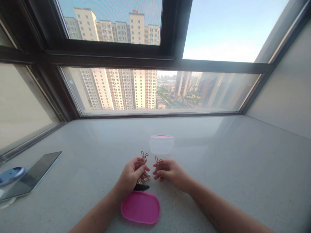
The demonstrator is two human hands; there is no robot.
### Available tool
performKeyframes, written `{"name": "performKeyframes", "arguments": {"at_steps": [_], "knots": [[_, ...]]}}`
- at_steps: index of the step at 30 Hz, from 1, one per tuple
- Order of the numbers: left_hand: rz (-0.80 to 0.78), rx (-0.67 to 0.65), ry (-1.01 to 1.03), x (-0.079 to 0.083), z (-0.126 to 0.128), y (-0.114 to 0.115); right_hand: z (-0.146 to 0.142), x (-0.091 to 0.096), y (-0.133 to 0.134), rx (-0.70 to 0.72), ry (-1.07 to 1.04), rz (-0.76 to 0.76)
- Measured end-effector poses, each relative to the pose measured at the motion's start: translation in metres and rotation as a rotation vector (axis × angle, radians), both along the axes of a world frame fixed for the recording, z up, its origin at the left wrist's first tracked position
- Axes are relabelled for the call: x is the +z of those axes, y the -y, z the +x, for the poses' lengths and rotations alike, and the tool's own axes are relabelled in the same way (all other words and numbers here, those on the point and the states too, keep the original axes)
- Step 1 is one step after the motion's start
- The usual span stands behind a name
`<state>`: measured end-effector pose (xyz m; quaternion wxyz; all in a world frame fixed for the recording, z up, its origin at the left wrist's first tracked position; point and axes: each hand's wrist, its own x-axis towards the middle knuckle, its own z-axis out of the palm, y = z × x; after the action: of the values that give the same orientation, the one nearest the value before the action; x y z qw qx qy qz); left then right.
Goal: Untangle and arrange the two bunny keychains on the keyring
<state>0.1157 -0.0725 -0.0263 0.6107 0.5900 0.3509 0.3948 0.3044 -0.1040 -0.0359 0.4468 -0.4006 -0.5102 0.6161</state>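
My left hand (133,174) is closed in a pinch on a small bronze bunny-ear clip (144,156), held upright. My right hand (170,171) pinches a second matching bunny-ear clip (158,160) just beside it. The two hands almost touch above the grey stone sill. Under my left fingers lie a few more clips (144,178), gold ones and a black one (141,187). A clear plastic box (161,144) with a pink base stands open just beyond the hands. Its pink oval lid (141,207) lies flat in front of my left wrist.
A dark phone or glass slab (31,176) lies at the left of the sill (230,168), with a blue round object (11,174) beside it. The dark window frame (160,115) runs along the back; a wall (286,94) rises on the right.
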Motion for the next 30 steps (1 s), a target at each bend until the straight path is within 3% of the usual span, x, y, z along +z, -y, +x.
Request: {"name": "performKeyframes", "arguments": {"at_steps": [15, 23, 30], "knots": [[-0.014, 0.02, -0.004, 0.004, -0.012, -0.011, -0.004, -0.001, 0.003, 0.092, 0.017, 0.004], [-0.065, 0.024, 0.011, 0.002, -0.004, -0.002, -0.005, -0.006, -0.002, 0.036, 0.0, 0.021], [-0.1, -0.021, -0.008, 0.003, 0.0, -0.001, -0.003, -0.001, 0.001, 0.101, -0.011, 0.007]]}}
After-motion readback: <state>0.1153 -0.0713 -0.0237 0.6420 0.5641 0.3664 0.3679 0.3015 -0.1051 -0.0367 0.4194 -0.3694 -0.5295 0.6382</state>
